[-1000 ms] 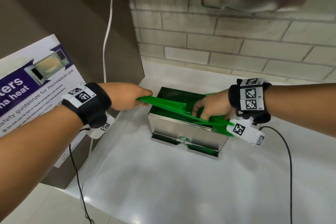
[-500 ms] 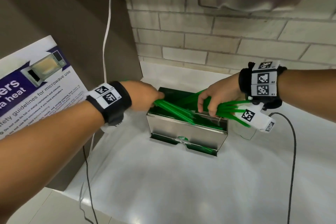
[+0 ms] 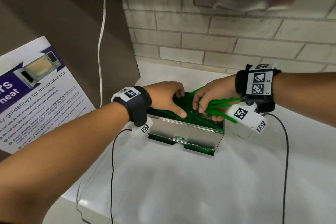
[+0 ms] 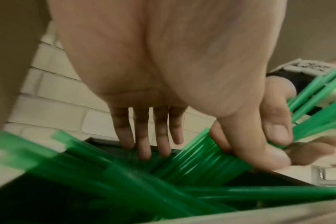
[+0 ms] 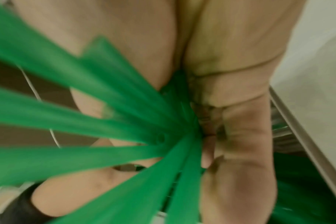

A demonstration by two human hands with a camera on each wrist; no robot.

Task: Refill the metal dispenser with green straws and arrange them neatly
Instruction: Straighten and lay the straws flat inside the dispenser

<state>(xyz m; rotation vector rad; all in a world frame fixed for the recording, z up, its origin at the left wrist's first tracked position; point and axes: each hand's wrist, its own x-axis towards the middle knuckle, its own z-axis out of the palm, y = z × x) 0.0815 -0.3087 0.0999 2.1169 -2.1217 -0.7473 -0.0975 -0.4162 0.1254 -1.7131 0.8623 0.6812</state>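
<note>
The shiny metal dispenser stands on the white counter with its top uncovered and green straws lying askew inside it. My right hand grips a bundle of green straws over the dispenser's right half; their ends fan out past my wrist. My left hand is spread over the left half, fingers straight and pointing down. In the left wrist view its thumb rests on the bundle above the dispenser rim. The right wrist view shows my right hand closed round the straws.
A microwave guidelines poster leans at the left beside a brown panel. A white cable hangs down behind the dispenser. A brick wall backs the white counter. Black wrist cables trail over the counter.
My left hand has let go of the straw ends and moved right, over the dispenser, with fingers spread. My right hand has lifted its bundle and shifted slightly left.
</note>
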